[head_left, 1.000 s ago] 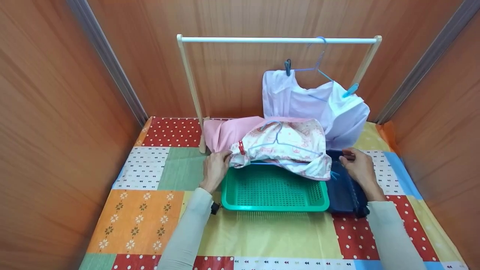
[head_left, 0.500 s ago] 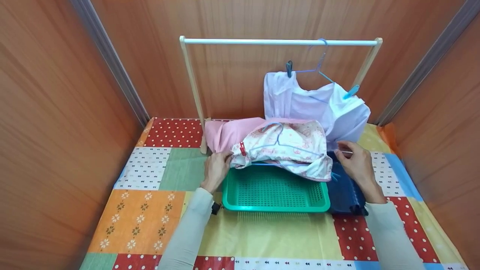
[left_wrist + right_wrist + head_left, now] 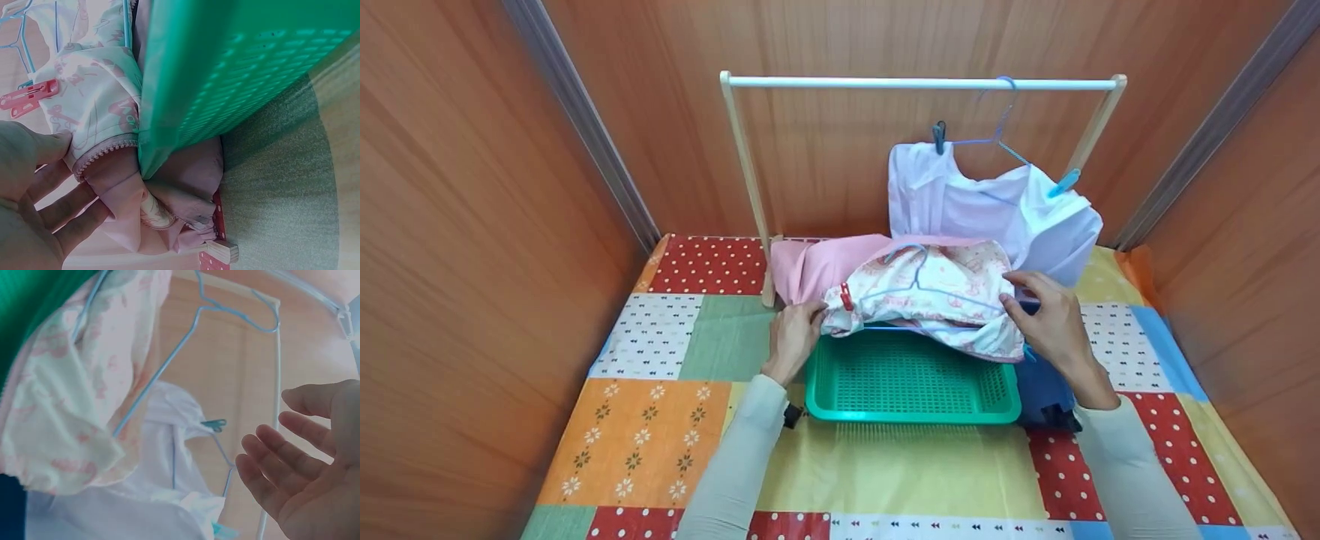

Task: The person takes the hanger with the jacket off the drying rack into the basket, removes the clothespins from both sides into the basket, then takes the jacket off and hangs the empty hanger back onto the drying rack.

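Note:
A pink jacket with a white, pink-printed lining lies over the back of a green basket. Zip teeth run along its edge in the left wrist view. On it rests a blue wire hanger, and a red clothespin clips the left shoulder. My left hand pinches the jacket's left edge between thumb and fingers. At the right shoulder, my right hand is held close with fingers spread apart; the right wrist view shows nothing between them.
Behind stands a rack with a white rail. A white shirt hangs from it on a hanger, held by a dark clothespin and a light blue clothespin. A dark blue tray sits right of the basket, partly hidden.
My right hand has moved left from over the dark blue tray to the jacket's right shoulder. My left hand keeps its pinch on the left edge. The jacket looks unmoved.

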Available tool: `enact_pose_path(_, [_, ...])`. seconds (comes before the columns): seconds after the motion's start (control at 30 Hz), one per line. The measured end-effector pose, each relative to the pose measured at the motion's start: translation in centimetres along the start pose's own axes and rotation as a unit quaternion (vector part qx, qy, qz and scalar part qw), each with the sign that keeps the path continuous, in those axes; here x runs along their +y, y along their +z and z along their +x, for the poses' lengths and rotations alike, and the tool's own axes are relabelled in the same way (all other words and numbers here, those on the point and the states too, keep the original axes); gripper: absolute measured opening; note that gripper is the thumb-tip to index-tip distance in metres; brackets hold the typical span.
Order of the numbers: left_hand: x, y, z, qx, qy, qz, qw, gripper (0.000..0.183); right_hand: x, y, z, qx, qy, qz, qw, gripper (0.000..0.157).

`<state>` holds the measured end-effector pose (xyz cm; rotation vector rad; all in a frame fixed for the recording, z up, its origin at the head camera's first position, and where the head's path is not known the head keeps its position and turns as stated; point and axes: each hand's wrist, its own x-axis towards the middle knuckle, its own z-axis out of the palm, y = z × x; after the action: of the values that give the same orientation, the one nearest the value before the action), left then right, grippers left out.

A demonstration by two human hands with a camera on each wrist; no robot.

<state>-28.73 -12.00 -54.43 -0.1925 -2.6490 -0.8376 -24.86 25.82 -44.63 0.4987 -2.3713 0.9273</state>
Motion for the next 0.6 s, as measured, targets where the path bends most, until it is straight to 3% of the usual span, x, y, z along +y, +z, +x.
enact_pose_path(0.4, [0.1,0.1,0.1,0.002,0.009,-0.001,1.0,0.015,-3.1,1.9,0.8,0.011,-0.065,0.038,0.997,0.026])
enact_pose_path(0.6, [0.0,0.1,0.2,0.009,0.008,0.009,0.9999,0.014,-4.7,4.9,1.4,-0.017,-0.112,0.063,0.992,0.024])
